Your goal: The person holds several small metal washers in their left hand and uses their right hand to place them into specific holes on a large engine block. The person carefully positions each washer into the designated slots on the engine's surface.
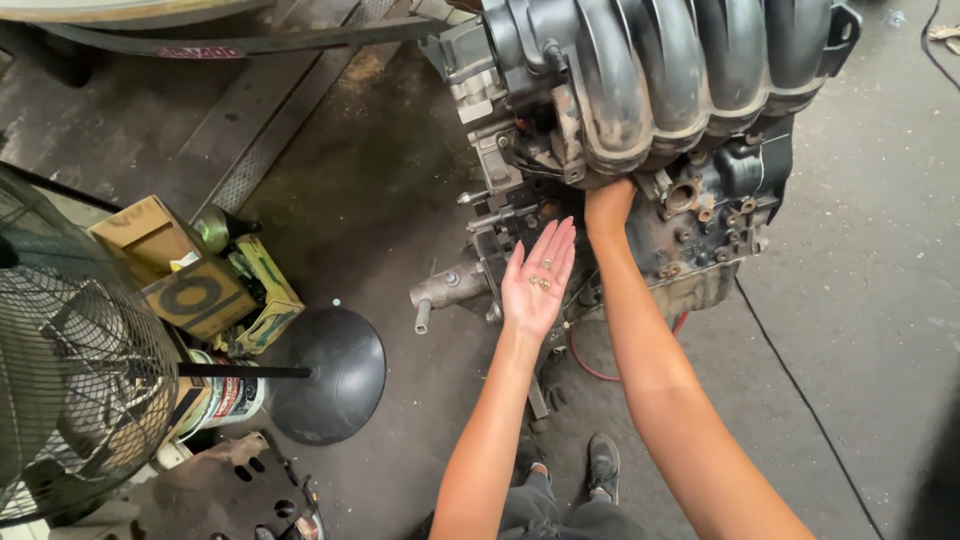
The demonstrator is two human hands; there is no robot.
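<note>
Two bare forearms are seen reaching forward from the bottom edge, above dark shoes on the oil-stained concrete floor [860, 300]. An engine block [690, 220] is set on that floor ahead, topped by a black ribbed intake manifold [680, 70]. To the left, a wire-guarded fan [70, 370] on a domed black base [330, 375] is placed beside cardboard boxes [190, 290]. The right hand [607, 205] is pushed in under the manifold's lower edge, against the block; its fingers are hidden, so its grip cannot be told. The left hand [540, 278] is held flat, palm up and fingers spread, just left of the right wrist. Small brass-coloured nuts [540, 282] are cradled loose in the middle of that palm, in front of the engine.
</note>
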